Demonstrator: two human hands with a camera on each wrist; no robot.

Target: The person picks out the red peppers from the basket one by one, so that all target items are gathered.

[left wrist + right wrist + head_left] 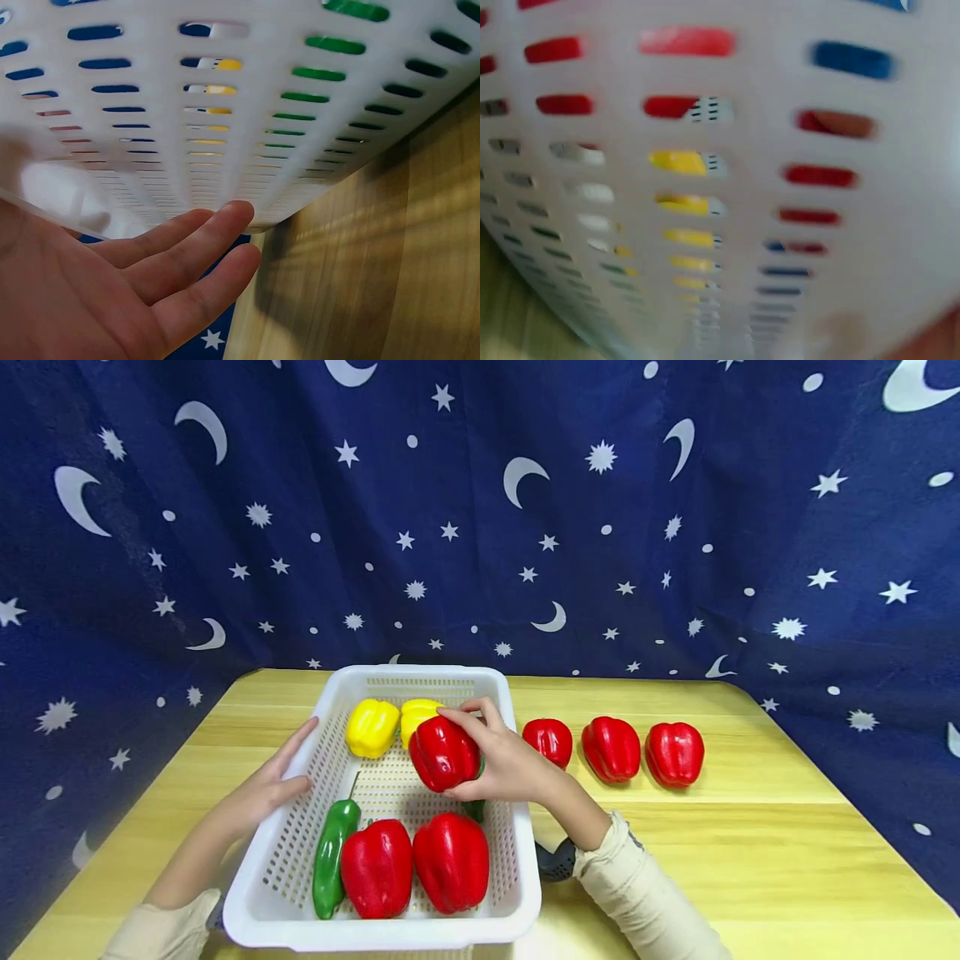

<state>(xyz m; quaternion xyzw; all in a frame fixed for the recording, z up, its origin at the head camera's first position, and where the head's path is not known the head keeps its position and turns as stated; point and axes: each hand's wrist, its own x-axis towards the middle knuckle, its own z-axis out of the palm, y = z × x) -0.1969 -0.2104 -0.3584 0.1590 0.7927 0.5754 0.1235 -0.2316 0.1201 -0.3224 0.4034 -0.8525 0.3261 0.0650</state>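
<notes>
My right hand (pixel 506 764) grips a red bell pepper (pixel 444 754) over the right part of a white slotted basket (pixel 255 893). My left hand (pixel 266 789) rests at the basket's left rim, its thumb across the edge; the left wrist view shows relaxed fingers (pixel 199 296) along the outside wall. Two yellow bell peppers (pixel 372 727) lie at the basket's far end, one partly hidden by the held pepper. Nearer sit a long green pepper (pixel 334 860) and two red bell peppers (pixel 377 870). A green piece (pixel 475 811) shows beneath my right hand, mostly hidden.
Right of the basket, three red bell peppers (pixel 611 749) stand in a row on the wooden table (pixel 750 852). A dark blue curtain (pixel 480 527) with moons and stars hangs behind. The basket wall (pixel 765 187) fills most of the right wrist view.
</notes>
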